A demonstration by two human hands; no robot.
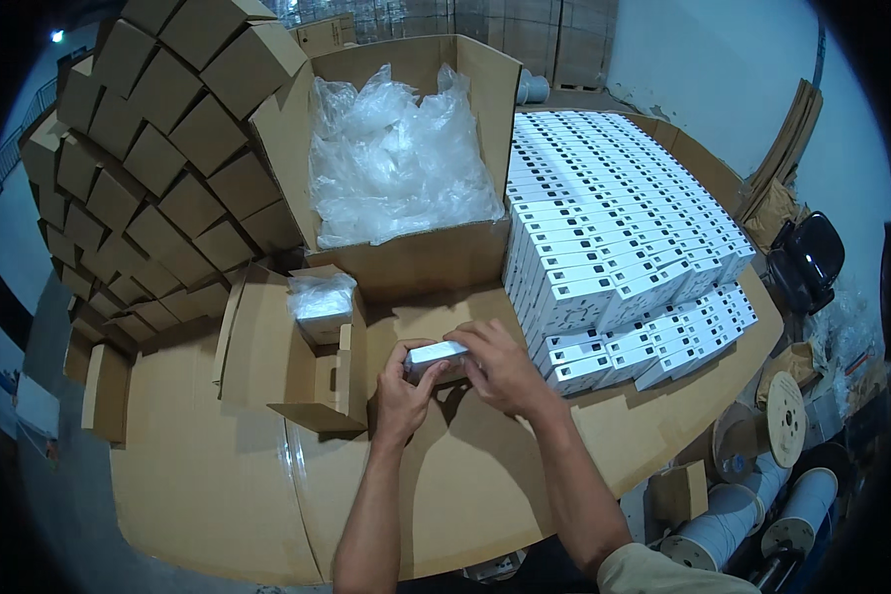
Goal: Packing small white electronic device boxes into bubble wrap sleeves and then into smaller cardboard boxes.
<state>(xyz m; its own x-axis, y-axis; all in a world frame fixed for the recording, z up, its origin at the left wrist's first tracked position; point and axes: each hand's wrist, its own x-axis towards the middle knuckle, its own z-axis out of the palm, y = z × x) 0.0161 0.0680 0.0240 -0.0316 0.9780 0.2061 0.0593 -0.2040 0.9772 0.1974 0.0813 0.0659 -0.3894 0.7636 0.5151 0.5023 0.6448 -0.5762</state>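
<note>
Brown rectangular cardboard boxes [158,158] stand in a tall, slanting stack at the left of a broad worktable surfaced in tan cardboard [208,505]. Next comes a narrow, open brown carton [259,346], its far end occupied by a pack in clear, crinkled plastic [324,307], with bare space at the near end. Behind it rises a large, open brown carton [416,261] heaped with loose, clear plastic film or bags [401,158].

At center, just right of the narrow carton, a worker's bare left hand [403,398] grips one end of a small, flat white box [432,353], thumb along the near side. The bare right hand [497,364] grasps the other end, fingers over the top, so that the box is held between the two, clear of the cardboard-covered surface. Whether film already covers it is too small to tell.

The step in hand appears to be wrapping or closing up this single box. From here, the next move seems to call for a steady left-hand hold while the right fingers smooth or tuck the end, then a short shift left toward the narrow carton's bare space.

To the right, matching slim white boxes [604,257] stand in dense, close-set rows; beyond the table's right edge sit a black chair [807,262] and pale cable spools [785,421].
</note>
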